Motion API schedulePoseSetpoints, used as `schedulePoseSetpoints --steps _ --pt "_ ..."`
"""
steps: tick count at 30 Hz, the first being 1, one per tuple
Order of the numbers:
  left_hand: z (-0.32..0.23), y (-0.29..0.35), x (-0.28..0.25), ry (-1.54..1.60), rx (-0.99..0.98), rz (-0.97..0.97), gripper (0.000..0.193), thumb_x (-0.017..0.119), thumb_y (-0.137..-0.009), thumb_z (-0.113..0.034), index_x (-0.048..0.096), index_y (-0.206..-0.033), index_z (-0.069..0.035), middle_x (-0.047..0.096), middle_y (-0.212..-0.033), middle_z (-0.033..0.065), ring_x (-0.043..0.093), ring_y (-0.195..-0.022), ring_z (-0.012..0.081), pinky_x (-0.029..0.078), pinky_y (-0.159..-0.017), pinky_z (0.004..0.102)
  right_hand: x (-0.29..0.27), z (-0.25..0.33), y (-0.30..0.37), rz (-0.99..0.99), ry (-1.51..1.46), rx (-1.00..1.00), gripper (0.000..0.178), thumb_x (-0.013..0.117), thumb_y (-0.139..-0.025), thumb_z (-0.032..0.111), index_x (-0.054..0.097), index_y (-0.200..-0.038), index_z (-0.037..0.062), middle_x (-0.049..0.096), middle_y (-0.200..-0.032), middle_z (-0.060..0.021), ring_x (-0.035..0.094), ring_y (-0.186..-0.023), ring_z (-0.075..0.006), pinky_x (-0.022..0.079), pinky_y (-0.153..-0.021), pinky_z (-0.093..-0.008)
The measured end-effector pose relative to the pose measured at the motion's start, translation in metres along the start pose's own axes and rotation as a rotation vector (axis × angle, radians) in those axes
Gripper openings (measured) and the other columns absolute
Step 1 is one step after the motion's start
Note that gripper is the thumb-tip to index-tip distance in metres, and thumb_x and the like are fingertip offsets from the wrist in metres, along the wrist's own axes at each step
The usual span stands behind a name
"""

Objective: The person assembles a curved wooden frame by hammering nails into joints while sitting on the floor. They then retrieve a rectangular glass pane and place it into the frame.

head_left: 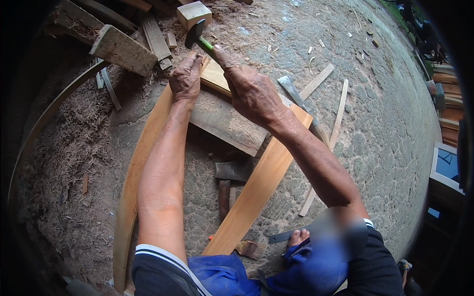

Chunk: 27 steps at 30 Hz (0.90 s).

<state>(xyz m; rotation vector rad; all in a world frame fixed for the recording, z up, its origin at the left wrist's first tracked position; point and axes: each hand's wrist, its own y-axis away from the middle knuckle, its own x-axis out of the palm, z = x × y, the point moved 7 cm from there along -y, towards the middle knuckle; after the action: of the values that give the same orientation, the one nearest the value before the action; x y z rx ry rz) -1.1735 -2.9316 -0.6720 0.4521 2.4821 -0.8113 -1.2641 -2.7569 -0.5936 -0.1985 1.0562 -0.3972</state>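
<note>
My right hand (pixel 253 93) is wrapped round a hammer (pixel 204 46) with a dark head and a green handle, its thumb or a finger lying along the handle. The hammer head is above and just beyond my left hand (pixel 185 78), which is closed at the far left corner of a pale wooden frame. What its fingers pinch is hidden. The frame has a left board (pixel 140 158), a right board (pixel 261 190) and a far crosspiece (pixel 215 76) joining them. Beneath the far end lies a weathered wooden block (pixel 227 121).
Between the boards lies a broad-bladed iron tool (pixel 234 170). A chisel-like tool (pixel 291 89) and thin strips (pixel 339 113) lie on the right. Shavings (pixel 74 153) cover the left ground, near an old timber (pixel 123 49). A squared block (pixel 194 15) sits beyond the hammer.
</note>
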Motion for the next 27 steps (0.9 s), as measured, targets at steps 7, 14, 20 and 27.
schedulePoseSetpoints --steps 7,14,20,27 --pt "0.001 0.0 0.001 -0.093 -0.071 0.052 0.026 0.068 -0.097 -0.025 0.074 -0.118 -0.01 0.076 -0.102 0.0139 0.074 -0.092 0.0198 0.055 -0.08 0.0336 -0.008 0.006 -0.012 0.035 0.003 0.026 0.079 0.053 -0.091 0.004 0.022 -0.161 0.0231 0.062 -0.084 -0.0223 0.067 -0.069 -0.0373 0.055 -0.06 -0.0489" --pt "-0.002 0.0 0.003 -0.052 -0.022 0.048 0.027 0.069 -0.096 -0.024 0.073 -0.117 -0.008 0.076 -0.104 0.0127 0.074 -0.096 0.0217 0.055 -0.083 0.0331 -0.001 0.003 -0.011 0.1 0.073 0.101 0.079 0.056 -0.089 0.005 0.025 -0.16 0.0222 0.062 -0.076 -0.0205 0.067 -0.066 -0.0378 0.055 -0.058 -0.0482" --pt "0.002 -0.001 0.005 -0.096 -0.023 0.039 0.022 0.071 -0.094 -0.022 0.076 -0.11 -0.009 0.075 -0.098 0.0136 0.074 -0.091 0.0231 0.055 -0.08 0.0347 -0.008 0.004 -0.014 0.005 0.081 0.044 0.077 0.054 -0.088 0.002 0.028 -0.159 0.0172 0.068 -0.084 -0.0237 0.07 -0.072 -0.0378 0.056 -0.06 -0.049" --pt "-0.004 0.001 0.003 -0.095 0.134 -0.01 0.017 0.07 -0.092 -0.018 0.075 -0.1 -0.004 0.073 -0.099 0.0119 0.07 -0.091 0.0272 0.054 -0.084 0.0357 -0.003 0.004 -0.004 0.017 0.031 0.07 0.077 0.053 -0.088 0.002 0.029 -0.159 0.0187 0.068 -0.093 -0.0225 0.07 -0.076 -0.0368 0.055 -0.062 -0.0502"
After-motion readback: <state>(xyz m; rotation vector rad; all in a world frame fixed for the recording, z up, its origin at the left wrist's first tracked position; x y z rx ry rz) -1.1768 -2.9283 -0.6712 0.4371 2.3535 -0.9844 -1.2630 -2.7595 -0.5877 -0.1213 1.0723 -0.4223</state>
